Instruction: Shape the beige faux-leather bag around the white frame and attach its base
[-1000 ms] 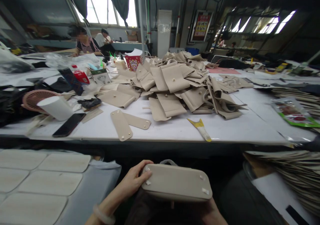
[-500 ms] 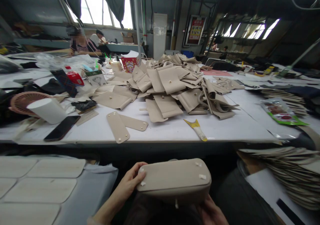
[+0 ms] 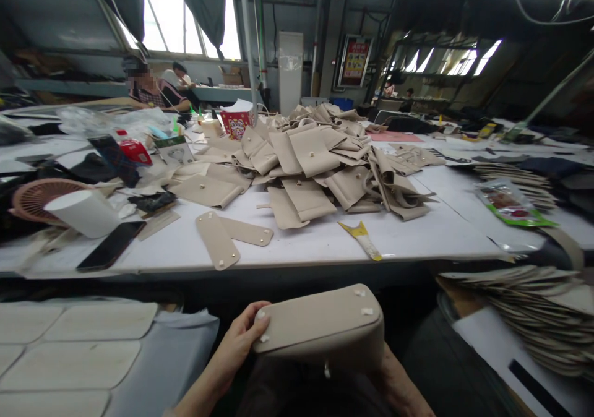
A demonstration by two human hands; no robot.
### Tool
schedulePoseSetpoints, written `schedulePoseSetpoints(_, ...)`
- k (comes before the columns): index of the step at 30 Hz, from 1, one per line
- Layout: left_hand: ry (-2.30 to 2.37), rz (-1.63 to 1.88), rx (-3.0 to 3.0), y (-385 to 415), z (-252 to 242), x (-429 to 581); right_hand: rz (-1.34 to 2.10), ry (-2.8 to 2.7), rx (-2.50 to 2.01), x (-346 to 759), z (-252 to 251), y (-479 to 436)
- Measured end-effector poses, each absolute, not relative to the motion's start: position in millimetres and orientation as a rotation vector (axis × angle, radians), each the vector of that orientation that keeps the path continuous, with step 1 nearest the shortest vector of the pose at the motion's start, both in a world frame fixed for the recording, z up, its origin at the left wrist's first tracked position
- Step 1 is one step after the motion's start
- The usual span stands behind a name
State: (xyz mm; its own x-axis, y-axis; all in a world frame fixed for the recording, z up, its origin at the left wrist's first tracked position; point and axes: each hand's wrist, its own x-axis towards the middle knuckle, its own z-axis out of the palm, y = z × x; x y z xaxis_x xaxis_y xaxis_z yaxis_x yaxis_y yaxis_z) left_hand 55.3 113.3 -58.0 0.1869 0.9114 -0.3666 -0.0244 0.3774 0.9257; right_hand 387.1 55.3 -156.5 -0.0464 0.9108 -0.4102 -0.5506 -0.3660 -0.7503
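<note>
A beige handbag (image 3: 320, 324) is held over my lap with its flat, rounded bottom turned up. Small white pieces stick to the corners of that bottom. My left hand (image 3: 248, 330) grips the left end, thumb on the bottom panel near a corner. Under the right end, my right hand (image 3: 394, 374) supports the bag's side; its fingers are mostly hidden behind the bag. Two loose beige base panels (image 3: 218, 240) with small metal studs overlap on the white table in front. A yellow-and-white scraper-like tool (image 3: 362, 239) lies near the table's edge.
A big heap of beige bag pieces (image 3: 310, 157) covers the table's middle. At left are a phone (image 3: 111, 245), a white roll (image 3: 82, 213) and a pink fan (image 3: 46, 199). Oval panels (image 3: 74, 361) lie lower left; stacked pieces (image 3: 533, 318) stand lower right. A co-worker (image 3: 153, 89) sits far left.
The handbag has tilted, its right end rising a little and shifting slightly left. My right hand has moved up along its side. The whole view has turned slightly.
</note>
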Motion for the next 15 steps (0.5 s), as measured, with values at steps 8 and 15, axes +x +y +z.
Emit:
schedulePoseSetpoints(8, 1.204, 0.839, 0.947, 117, -58, 56, 1.486, -0.388, -1.207, 386, -180, 78)
schedulePoseSetpoints(15, 1.2, 0.822, 0.915, 112, -56, 59, 1.453, -0.402, -1.173, 373, -170, 61)
